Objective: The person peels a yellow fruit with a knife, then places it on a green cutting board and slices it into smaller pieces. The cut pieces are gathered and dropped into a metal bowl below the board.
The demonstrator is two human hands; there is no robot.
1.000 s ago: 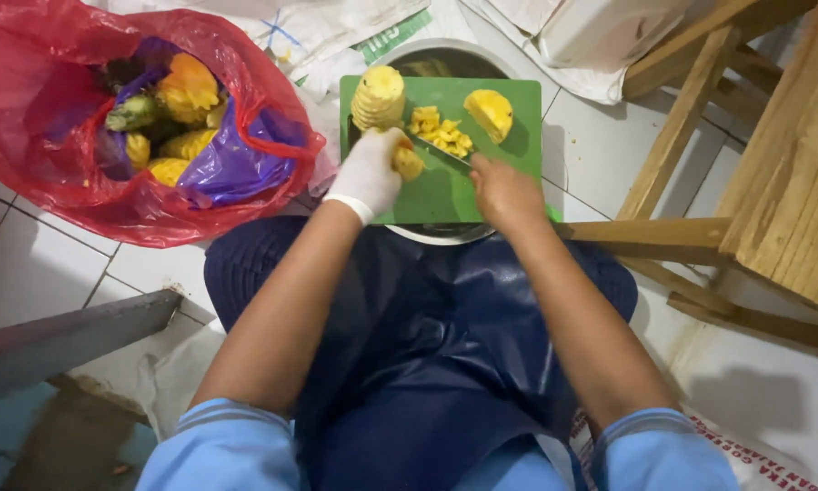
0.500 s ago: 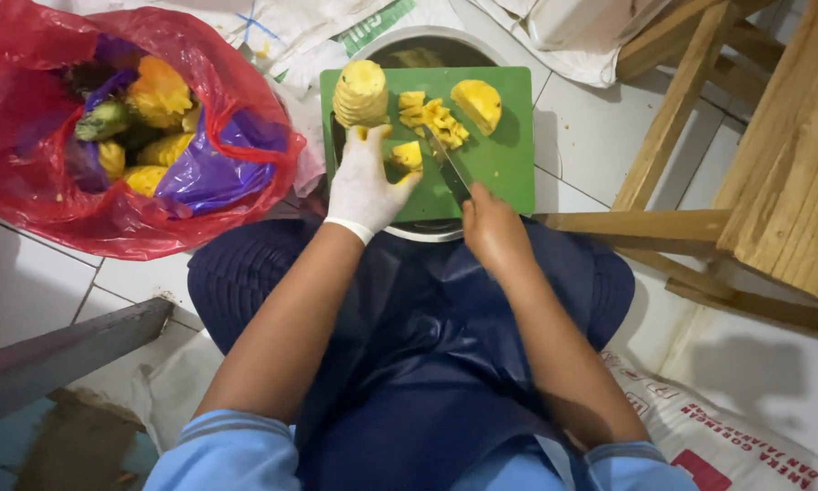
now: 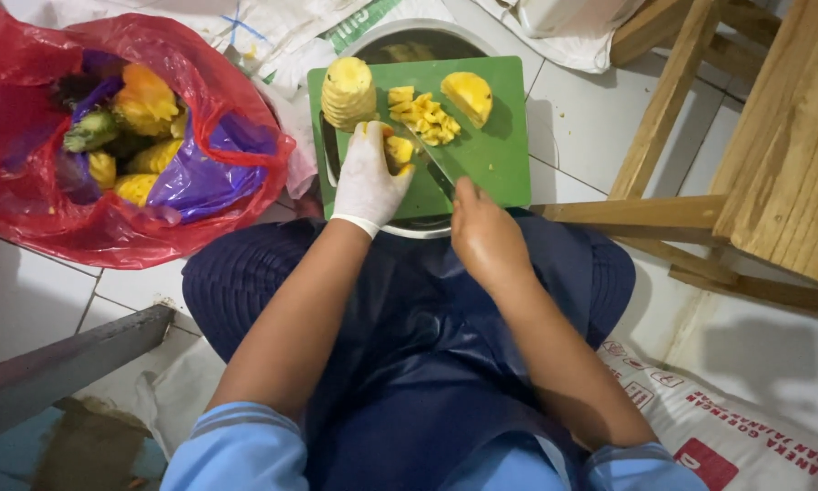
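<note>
Red plastic bag (image 3: 109, 227) lies open on the tiled floor at the person's left, holding pineapple peel and crown scraps (image 3: 136, 109) plus a purple bag (image 3: 200, 177). Wooden furniture frame (image 3: 754, 155) stands at the right. Green cutting board (image 3: 491, 155) rests across a round metal basin (image 3: 409, 41) directly in front of the knees, which are covered by a dark blue apron (image 3: 409, 364). On the board: a peeled, ridged pineapple piece (image 3: 349, 91) at the far left corner, a half-round pineapple piece (image 3: 469, 95) at the far right, and a pile of small pineapple chunks (image 3: 422, 114) between them. Left hand (image 3: 368, 177), in a white glove, is closed down over a pineapple slice (image 3: 398, 150), pinning it to the board. Right hand (image 3: 486, 236), bare, is wrapped around the handle of a knife (image 3: 431, 159); the blade runs diagonally up to the slice just beside the gloved fingers.
</note>
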